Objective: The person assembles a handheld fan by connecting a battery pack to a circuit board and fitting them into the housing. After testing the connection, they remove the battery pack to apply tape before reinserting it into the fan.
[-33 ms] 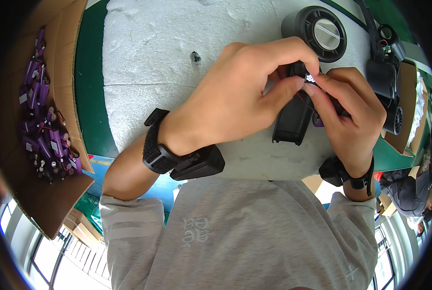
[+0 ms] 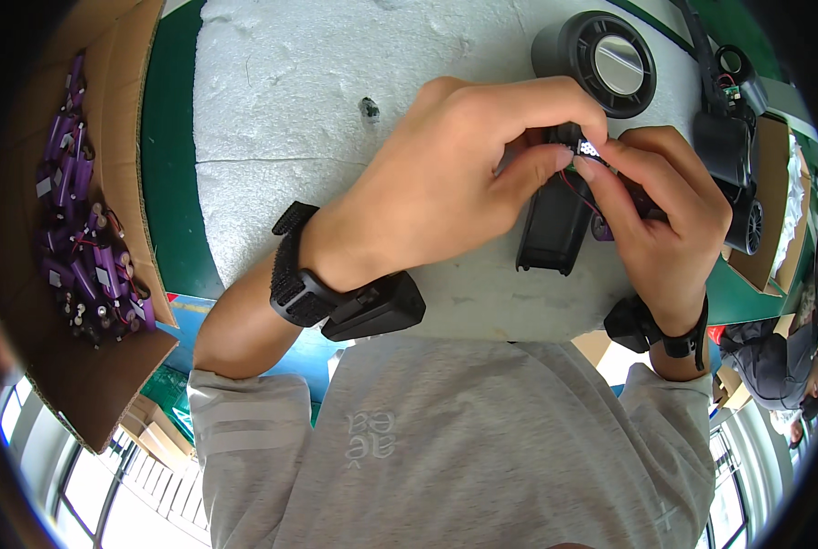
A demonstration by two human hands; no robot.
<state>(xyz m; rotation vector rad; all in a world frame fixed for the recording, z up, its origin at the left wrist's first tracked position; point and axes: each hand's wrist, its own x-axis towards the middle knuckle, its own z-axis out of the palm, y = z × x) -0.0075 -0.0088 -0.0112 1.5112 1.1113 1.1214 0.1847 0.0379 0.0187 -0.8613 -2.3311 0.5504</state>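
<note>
My left hand point(image 2: 464, 174) reaches over the black plastic housing point(image 2: 555, 224), its index finger arched and its thumb at a small part with white dots point(image 2: 588, 147). The fingertips of my right hand point(image 2: 661, 201) close on the same part from the other side. Its exact kind is too small to make out. A thin red wire point(image 2: 566, 179) runs down from between the fingertips. Beneath the right palm shows a bit of a purple battery cell point(image 2: 601, 228), mostly hidden. The upper part of the housing lies behind the left fingers.
The white foam sheet point(image 2: 290, 101) covers the green table. A round black part with a shiny centre point(image 2: 620, 64) stands beyond my hands, black device parts point(image 2: 725, 146) to the right. On the left, a cardboard box point(image 2: 121, 119) holds purple battery cells point(image 2: 84, 183). Another person sits far right.
My left hand has shifted very slightly; both hands stay at the small part, and everything else looks the same.
</note>
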